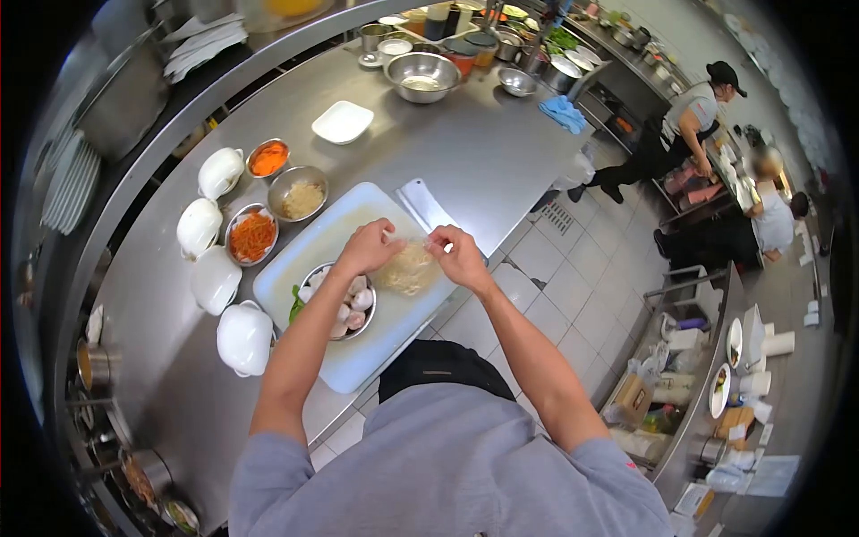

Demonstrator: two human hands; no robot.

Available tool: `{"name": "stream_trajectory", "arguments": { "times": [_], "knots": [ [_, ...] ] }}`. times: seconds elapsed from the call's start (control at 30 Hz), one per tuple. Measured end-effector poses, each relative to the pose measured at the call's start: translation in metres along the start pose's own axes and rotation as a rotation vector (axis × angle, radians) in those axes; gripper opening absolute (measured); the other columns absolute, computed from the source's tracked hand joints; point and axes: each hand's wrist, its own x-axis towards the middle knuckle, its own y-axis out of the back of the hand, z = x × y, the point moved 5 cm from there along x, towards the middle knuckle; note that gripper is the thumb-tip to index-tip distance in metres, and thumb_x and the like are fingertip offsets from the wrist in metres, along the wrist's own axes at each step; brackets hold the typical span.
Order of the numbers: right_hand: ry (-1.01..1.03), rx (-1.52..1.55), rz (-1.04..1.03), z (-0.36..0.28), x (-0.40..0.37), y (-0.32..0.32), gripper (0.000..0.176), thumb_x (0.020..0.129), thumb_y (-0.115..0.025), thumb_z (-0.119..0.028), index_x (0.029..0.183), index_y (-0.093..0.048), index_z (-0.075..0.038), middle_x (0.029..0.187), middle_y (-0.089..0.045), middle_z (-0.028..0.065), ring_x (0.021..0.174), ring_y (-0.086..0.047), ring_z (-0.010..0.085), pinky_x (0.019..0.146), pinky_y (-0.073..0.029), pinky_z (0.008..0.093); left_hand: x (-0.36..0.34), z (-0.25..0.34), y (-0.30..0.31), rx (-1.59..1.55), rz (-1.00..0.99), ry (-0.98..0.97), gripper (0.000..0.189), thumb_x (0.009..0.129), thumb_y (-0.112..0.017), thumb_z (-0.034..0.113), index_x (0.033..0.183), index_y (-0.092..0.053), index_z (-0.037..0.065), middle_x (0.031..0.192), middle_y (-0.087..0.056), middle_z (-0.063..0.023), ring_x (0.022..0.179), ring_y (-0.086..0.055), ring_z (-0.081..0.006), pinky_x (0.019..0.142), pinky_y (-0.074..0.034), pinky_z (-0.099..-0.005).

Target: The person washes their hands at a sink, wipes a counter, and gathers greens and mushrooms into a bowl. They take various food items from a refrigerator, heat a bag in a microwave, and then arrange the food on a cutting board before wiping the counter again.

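A clear plastic bag with pale, shredded-looking contents point(407, 271) lies on the white cutting board point(335, 367). My left hand point(369, 246) is at the bag's upper left side, fingers curled on its edge. At the other side, my right hand point(458, 255) pinches the plastic between thumb and fingers. Below my left forearm stands a metal bowl of whitish, pinkish round pieces point(360, 300), partly hidden by the arm, with green leaves point(297, 306) beside it. A cleaver point(425, 204) rests at the board's upper right edge.
Left of the board stand bowls of shredded carrot point(252, 236), orange pieces point(268, 158) and pale minced food point(302, 199). Several white lidded pots point(244, 338) line the left side. A white dish point(343, 122) sits farther back. Two people point(689, 116) work at the right.
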Motion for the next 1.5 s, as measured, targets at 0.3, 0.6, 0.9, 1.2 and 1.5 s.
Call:
{"name": "stream_trajectory", "arguments": {
  "times": [0.3,0.6,0.9,1.2,1.5],
  "knots": [
    [-0.026,0.298,0.274,-0.041,-0.048,0.079,0.012,0.089,-0.063,-0.010,0.091,-0.068,0.001,0.082,-0.060,0.0056,0.073,-0.053,0.0133,0.066,-0.043,0.0268,0.009,0.111,0.030,-0.215,-0.217,-0.233,0.016,0.079,-0.069,0.012,0.072,-0.060,0.001,0.063,-0.058,-0.0022,0.056,-0.050,-0.0087,0.052,-0.041,-0.0252],
    [0.048,0.326,0.567,-0.091,-0.133,0.225,0.018,0.095,-0.054,-0.013,0.085,-0.060,0.001,0.073,-0.053,-0.0003,0.067,-0.046,0.0090,0.062,-0.039,0.0247,-0.026,0.267,-0.008,-0.797,-0.664,-0.706,0.065,0.067,-0.087,0.025,0.120,-0.059,0.001,0.117,-0.059,-0.0105,0.112,-0.055,-0.0197,0.096,-0.043,-0.0360],
    [-0.195,0.437,0.891,-0.018,-0.327,0.308,0.020,0.099,-0.051,-0.020,0.089,-0.061,-0.005,0.081,-0.056,-0.0043,0.078,-0.048,0.0062,0.071,-0.041,0.0227,-0.103,0.348,-0.240,-0.660,-0.720,-0.650,0.017,0.087,-0.071,0.016,0.093,-0.065,0.001,0.082,-0.062,0.0005,0.075,-0.053,-0.0074,0.067,-0.043,-0.0245],
    [-0.405,0.709,1.179,0.081,-0.552,0.230,0.029,0.092,-0.064,-0.015,0.118,-0.061,-0.005,0.111,-0.062,-0.0006,0.102,-0.056,0.0093,0.087,-0.046,0.0275,-0.231,0.421,-0.421,-0.542,-1.081,-0.621,0.025,0.094,-0.062,0.020,0.076,-0.063,0.002,0.067,-0.059,0.0036,0.062,-0.048,-0.0040,0.055,-0.040,-0.0237],
    [-0.518,0.221,1.828,0.011,-0.713,0.260,0.023,0.095,-0.060,-0.016,0.107,-0.063,0.002,0.102,-0.062,0.0018,0.093,-0.055,0.0087,0.083,-0.046,0.0261,-0.379,0.447,-0.533,-0.381,-1.815,-0.217,0.042,0.083,-0.072,0.007,0.120,-0.052,0.004,0.109,-0.061,-0.0075,0.097,-0.061,-0.0184,0.080,-0.053,-0.0330]
  ]
}}
